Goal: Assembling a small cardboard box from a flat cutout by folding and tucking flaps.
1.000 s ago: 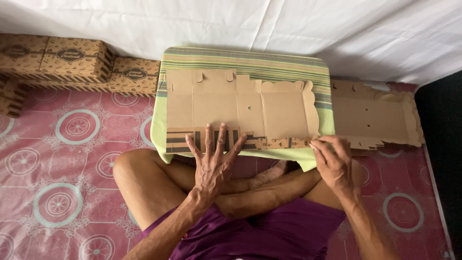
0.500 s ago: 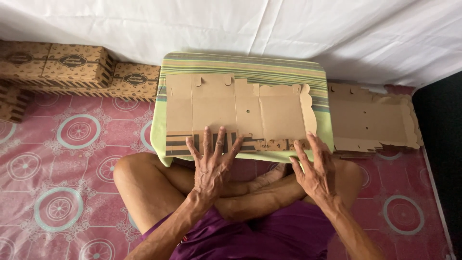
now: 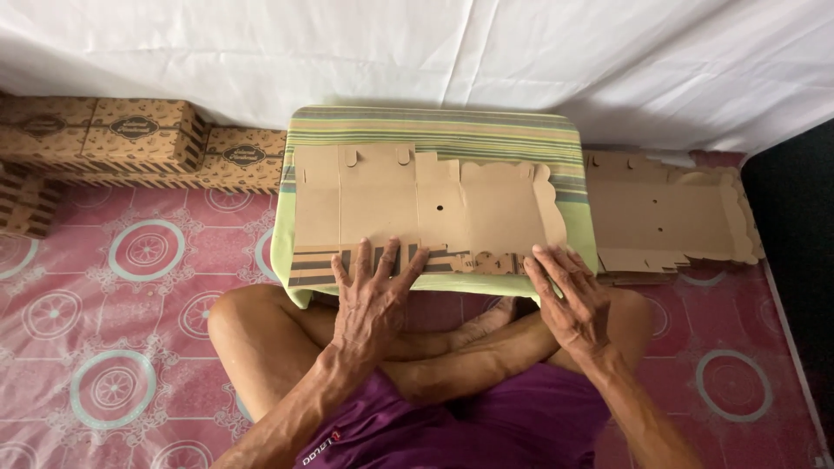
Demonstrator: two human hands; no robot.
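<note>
Cardboard sheet (image 3: 417, 208) | left hand (image 3: 372, 295) flat, splayed | right hand (image 3: 569, 300) flat, splayed

Backdrop: white cloth sheet (image 3: 521, 52), draped in soft folds across the whole far side, lit evenly by daylight.

Floor covering: pink mat (image 3: 113, 287) printed with pale teal and white ring medallions, running to both side edges; a dark strip (image 3: 804, 260) borders it at the right edge.

Furniture: low stand covered in a green, yellow and brown striped cloth (image 3: 434, 130), set against the sheet at centre.

Stock, far left corner: brown printed cartons (image 3: 130, 139), assembled and stacked along the sheet's foot.

Stock, right of the stand: pile of flat brown cardboard blanks (image 3: 669, 217) on the mat.
</note>
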